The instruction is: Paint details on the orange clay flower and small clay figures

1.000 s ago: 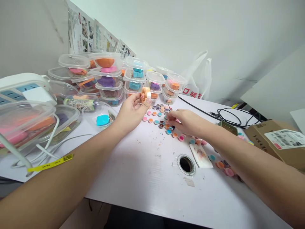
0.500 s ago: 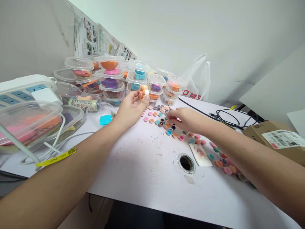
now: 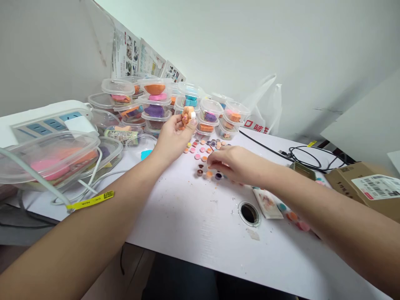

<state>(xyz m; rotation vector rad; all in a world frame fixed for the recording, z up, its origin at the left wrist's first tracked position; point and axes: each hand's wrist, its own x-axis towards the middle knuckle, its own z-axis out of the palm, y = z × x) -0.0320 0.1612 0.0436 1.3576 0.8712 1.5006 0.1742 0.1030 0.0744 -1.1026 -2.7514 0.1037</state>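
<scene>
In my left hand [image 3: 175, 135], raised above the table, a small orange figurine [image 3: 188, 116] with a white patch is pinched between thumb and fingers. My right hand [image 3: 229, 162] is closed, low over the small paint pots [image 3: 200, 171], its fingertips next to brown, orange and dark ones. A thin reddish stick end [image 3: 213, 147], seemingly of a paintbrush, pokes out above those fingers; the rest is hidden by the hand. More pots in pink, orange and other colours lie behind the right hand and under its forearm. A paint-stained white pad [image 3: 268, 204] lies by that forearm.
Clear lidded tubs [image 3: 154, 110] of coloured clay are stacked at the back. At left are a power strip [image 3: 51, 121], white cables and larger tubs [image 3: 46, 162]. A cardboard box [image 3: 359, 183] and black cable [image 3: 300, 154] lie right. The table [image 3: 181, 216] has a round hole [image 3: 249, 213].
My right hand has moved left and nearer to me, and the brown, orange and dark pots beside it have shifted the same way. My left hand still holds the figurine. The view has turned slightly left.
</scene>
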